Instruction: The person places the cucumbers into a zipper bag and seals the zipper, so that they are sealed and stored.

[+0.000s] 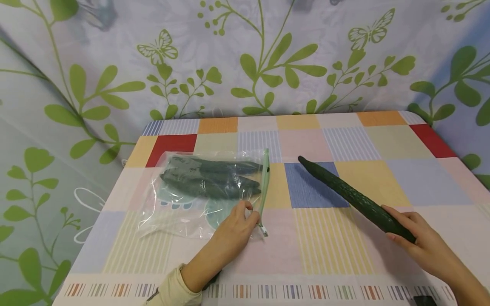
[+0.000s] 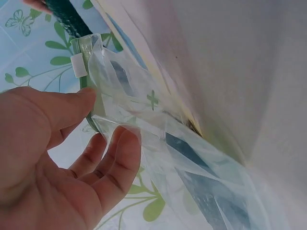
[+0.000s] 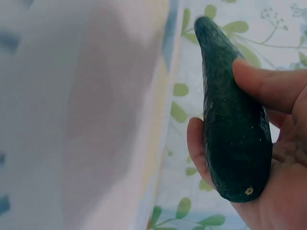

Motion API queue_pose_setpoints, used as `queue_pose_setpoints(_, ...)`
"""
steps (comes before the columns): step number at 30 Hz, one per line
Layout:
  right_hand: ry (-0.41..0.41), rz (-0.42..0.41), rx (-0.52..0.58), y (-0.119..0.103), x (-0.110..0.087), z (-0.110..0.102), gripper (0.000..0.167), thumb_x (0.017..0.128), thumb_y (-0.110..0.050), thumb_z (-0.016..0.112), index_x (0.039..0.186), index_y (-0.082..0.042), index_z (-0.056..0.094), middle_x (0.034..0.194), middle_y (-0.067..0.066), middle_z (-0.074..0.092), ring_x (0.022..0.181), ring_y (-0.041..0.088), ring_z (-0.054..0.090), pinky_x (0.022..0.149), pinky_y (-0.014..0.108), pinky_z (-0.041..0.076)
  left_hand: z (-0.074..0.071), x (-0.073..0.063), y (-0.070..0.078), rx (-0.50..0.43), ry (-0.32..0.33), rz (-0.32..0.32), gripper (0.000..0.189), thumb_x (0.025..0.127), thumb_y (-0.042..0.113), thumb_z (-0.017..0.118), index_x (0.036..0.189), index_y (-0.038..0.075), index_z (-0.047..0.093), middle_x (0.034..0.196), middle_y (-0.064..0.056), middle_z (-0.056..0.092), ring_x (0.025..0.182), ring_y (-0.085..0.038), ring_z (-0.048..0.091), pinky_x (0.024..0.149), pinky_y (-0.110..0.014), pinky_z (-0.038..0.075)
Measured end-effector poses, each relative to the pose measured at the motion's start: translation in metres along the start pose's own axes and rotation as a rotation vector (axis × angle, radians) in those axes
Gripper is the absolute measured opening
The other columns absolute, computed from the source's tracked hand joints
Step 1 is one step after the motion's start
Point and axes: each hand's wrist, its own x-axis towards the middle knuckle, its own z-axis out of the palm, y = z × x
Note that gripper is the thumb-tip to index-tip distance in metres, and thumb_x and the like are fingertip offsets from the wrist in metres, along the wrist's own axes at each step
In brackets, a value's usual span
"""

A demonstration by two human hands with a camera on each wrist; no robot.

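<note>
A free lane runs between plastic bag [image 1: 265, 180] and held cucumber [image 1: 344, 190]; a curtain [image 1: 214, 46] bars the table [image 1: 367, 178]'s far edge

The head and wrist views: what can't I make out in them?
Head view: fine detail of the bagged cucumbers, veiled by the creased, shiny plastic bag.
Head view: what the black object at bottom right is; the picture's edge cuts it off.
Head view: the dark object, mostly hidden by the left forearm.
Left wrist view: the bag's remainder, beyond the bottom edge.

The head view faces forward and down; both wrist views, nearer, share the held cucumber [image 3: 235, 124].
</note>
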Motion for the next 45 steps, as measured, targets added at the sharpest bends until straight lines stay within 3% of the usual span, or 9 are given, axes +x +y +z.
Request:
queue_pose_setpoints(5, -0.03, -0.137, 0.052, -0.016, -0.001, 0.004, 0.07, 0.07, 0.005, 0.07, 0.135, -0.006, 0.044, 0.103, -0.018, 0.04, 0.085, -0.007, 0.035, 0.056, 0.013, 0.029, 0.0, -0.001, -0.001, 0.005, -0.006, -0.004, 0.009, 0.083, 0.003, 0.055, 0.087, 0.011, 0.052, 0.1, -0.008, 0.044, 0.076, -0.018, 0.05, 0.056, -0.024, 0.045)
queue_pose_setpoints(13, -0.108, -0.294, 0.132, -0.034, 0.011, 0.016, 0.065, 0.071, 0.008, 0.068, 0.131, -0.002, 0.046, 0.103, -0.013, 0.046, 0.089, -0.005, 0.041, 0.062, 0.012, 0.034, 0.002, -0.003, -0.004, 0.045, 0.059, 0.039, 0.011, 0.082, 0.0, 0.055, 0.086, 0.01, 0.052, 0.098, -0.01, 0.047, 0.072, -0.017, 0.05, 0.054, -0.021, 0.045)
queue_pose_setpoints(23, -0.215, -0.369, 0.182, -0.045, 0.033, 0.031, 0.065, 0.074, 0.004, 0.067, 0.134, -0.004, 0.044, 0.108, -0.014, 0.045, 0.097, -0.004, 0.043, 0.073, 0.011, 0.035, 0.004, -0.001, -0.005, 0.106, 0.149, 0.108, 0.011, 0.08, -0.001, 0.057, 0.083, 0.008, 0.052, 0.096, -0.01, 0.049, 0.074, -0.018, 0.051, 0.053, -0.02, 0.044)
queue_pose_setpoints(27, -0.252, -0.383, 0.199, -0.047, 0.042, 0.033, 0.064, 0.075, 0.003, 0.067, 0.134, -0.005, 0.045, 0.107, -0.015, 0.044, 0.093, -0.004, 0.042, 0.071, 0.013, 0.034, 0.005, -0.001, -0.004, 0.123, 0.17, 0.11, 0.007, 0.082, 0.004, 0.057, 0.083, 0.009, 0.054, 0.097, -0.01, 0.05, 0.077, -0.018, 0.054, 0.057, -0.021, 0.047)
queue_pose_setpoints(35, -0.314, -0.425, 0.294, -0.052, 0.062, 0.044, 0.059, 0.077, 0.003, 0.065, 0.133, -0.005, 0.046, 0.108, -0.009, 0.047, 0.089, 0.0, 0.045, 0.065, 0.017, 0.037, 0.003, 0.0, -0.003, 0.188, 0.185, 0.128, 0.005, 0.084, 0.01, 0.057, 0.08, 0.009, 0.054, 0.089, -0.006, 0.05, 0.068, -0.014, 0.05, 0.056, -0.019, 0.045)
queue_pose_setpoints(45, -0.415, -0.382, 0.345, -0.076, 0.099, 0.075, 0.053, 0.084, -0.009, 0.061, 0.134, -0.01, 0.046, 0.107, 0.001, 0.051, 0.088, 0.002, 0.045, 0.064, 0.021, 0.039, 0.004, -0.001, -0.003, 0.253, 0.165, 0.137, 0.009, 0.085, 0.013, 0.057, 0.079, 0.009, 0.051, 0.085, -0.005, 0.049, 0.062, -0.012, 0.044, 0.051, -0.018, 0.038)
